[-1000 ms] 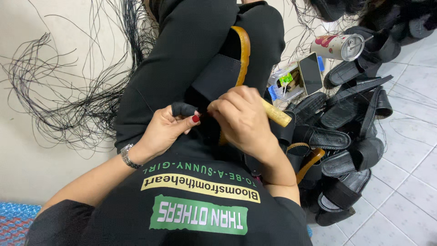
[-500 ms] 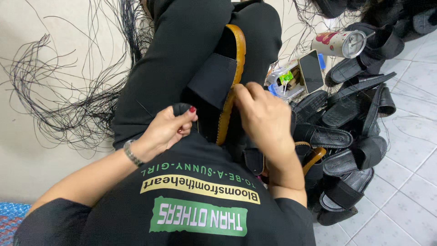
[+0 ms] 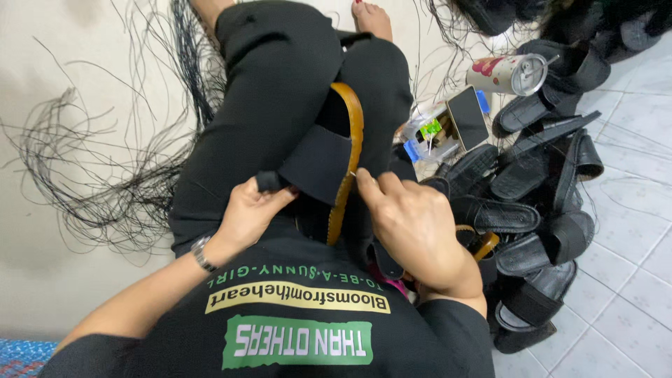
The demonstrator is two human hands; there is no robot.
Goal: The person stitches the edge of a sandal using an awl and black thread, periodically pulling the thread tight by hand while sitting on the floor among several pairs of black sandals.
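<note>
A black sandal with a tan edge and a wide black strap rests on its side on my lap, between my black-trousered legs. My left hand grips the near end of the strap from the left. My right hand pinches at the tan edge of the sole with thumb and forefinger; something thin seems to be between the fingertips, too small to make out.
A heap of black sandals lies on the tiled floor to my right. A lidded tumbler, a dark phone and a small clear box lie behind it. Loose black threads spread over the floor at left.
My right hand has dropped from the sandal's upper edge to the sole edge near the strap. The light stick-like tool seen in it a second ago is out of sight. The left hand barely moved.
</note>
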